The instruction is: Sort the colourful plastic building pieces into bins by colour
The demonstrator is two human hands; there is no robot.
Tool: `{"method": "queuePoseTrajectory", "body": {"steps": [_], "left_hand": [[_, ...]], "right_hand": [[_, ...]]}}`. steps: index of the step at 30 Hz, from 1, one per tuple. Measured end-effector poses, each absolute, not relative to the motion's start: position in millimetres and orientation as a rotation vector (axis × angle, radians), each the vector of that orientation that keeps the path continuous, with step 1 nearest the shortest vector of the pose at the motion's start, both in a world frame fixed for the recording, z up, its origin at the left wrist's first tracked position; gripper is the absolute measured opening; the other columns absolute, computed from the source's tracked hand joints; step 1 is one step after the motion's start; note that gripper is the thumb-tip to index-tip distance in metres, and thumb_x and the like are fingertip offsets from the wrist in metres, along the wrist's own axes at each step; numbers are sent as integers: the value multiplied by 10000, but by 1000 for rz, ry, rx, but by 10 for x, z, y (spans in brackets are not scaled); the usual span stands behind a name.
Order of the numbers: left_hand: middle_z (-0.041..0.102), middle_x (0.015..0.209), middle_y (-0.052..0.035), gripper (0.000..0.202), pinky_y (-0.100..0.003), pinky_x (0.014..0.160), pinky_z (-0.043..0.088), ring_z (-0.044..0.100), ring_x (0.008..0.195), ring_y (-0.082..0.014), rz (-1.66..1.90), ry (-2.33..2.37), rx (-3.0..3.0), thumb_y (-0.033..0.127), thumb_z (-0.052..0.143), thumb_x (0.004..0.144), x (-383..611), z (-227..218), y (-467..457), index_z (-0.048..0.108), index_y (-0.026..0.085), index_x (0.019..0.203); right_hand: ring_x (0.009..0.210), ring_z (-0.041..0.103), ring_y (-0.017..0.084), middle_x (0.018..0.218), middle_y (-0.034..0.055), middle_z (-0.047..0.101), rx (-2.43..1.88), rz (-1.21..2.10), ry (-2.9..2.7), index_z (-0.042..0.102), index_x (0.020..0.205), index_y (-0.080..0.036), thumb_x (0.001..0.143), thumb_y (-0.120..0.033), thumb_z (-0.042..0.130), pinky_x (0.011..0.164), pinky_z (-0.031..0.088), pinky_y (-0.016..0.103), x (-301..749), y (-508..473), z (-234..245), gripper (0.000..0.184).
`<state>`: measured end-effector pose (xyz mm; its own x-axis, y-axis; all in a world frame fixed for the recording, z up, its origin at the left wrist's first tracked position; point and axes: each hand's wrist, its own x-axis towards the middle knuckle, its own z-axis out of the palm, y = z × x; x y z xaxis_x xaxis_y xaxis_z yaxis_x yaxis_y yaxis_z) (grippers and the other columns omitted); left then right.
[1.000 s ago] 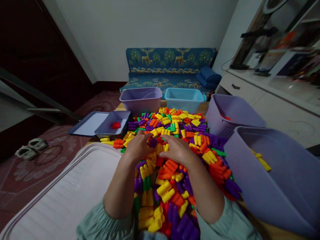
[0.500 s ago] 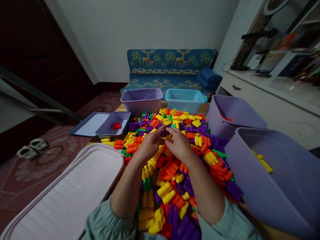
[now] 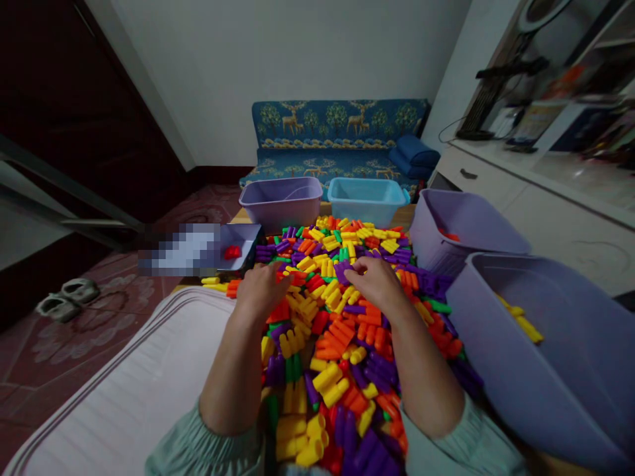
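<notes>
Plastic bullet-shaped building blocks [image 3: 340, 330] in yellow, orange, purple, green and red lie in a thick pile over the table. My right hand [image 3: 377, 281] is over the middle of the pile, its thumb and fingers closed on a purple block [image 3: 342, 271]. Farther left, my left hand [image 3: 262, 289] hovers at the pile's left side, close to orange and yellow blocks. Its thumb and index finger are apart and I see nothing between them; the other fingers are partly hidden.
Behind the pile stand a purple bin [image 3: 281, 205] and a light blue bin [image 3: 367, 201]. Two more purple bins [image 3: 441, 228] on the right hold a few blocks. A shallow tray [image 3: 243, 231] with a red block and stacked pale lids [image 3: 143, 383] are on the left.
My hands, fingertips together before, have moved apart. The left hand has gone left and slightly nearer; the right has shifted right with the purple block. A patch at the tray's left is now pixelated.
</notes>
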<state>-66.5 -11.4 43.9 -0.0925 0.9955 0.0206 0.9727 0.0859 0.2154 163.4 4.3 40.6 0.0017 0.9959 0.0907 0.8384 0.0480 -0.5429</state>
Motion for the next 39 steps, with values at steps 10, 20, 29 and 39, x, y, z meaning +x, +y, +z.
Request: {"method": "queuePoseTrajectory", "body": {"steps": [10, 20, 29, 39], "left_hand": [[661, 1160, -164, 542, -409, 937, 430, 597, 1059, -325, 214, 2120, 2255, 408, 632, 767, -443, 201, -84, 632, 174, 1256], [689, 1134, -117, 464, -307, 790, 531, 661, 934, -221, 968, 1532, 1944, 157, 644, 723, -186, 105, -2, 646, 150, 1187], [560, 1365, -100, 645, -331, 963, 481, 546, 1212, -251, 1308, 1276, 1586, 383, 718, 773, -53, 56, -11, 510, 207, 1357], [711, 878, -67, 464, -210, 498, 499, 654, 608, -141, 1258, 1283, 1264, 403, 709, 751, -88, -5, 32, 670, 125, 1121]], "right_hand": [[783, 645, 171, 843, 27, 722, -1863, 493, -2028, 685, 850, -223, 813, -340, 576, 619, 363, 248, 1518, 43, 269, 164], [702, 641, 172, 773, 43, 713, -1669, 509, -1954, 675, 831, -189, 787, -261, 604, 606, 414, 247, 1482, 53, 217, 111], [845, 690, 166, 970, 55, 737, -1203, 873, -1710, 675, 1099, -166, 786, -127, 529, 774, 540, 283, 1421, 96, 150, 348], [1048, 615, 213, 1103, 94, 688, -1516, 316, -1762, 706, 1035, -152, 785, -143, 563, 985, 450, 352, 1797, 171, 236, 288]]}}
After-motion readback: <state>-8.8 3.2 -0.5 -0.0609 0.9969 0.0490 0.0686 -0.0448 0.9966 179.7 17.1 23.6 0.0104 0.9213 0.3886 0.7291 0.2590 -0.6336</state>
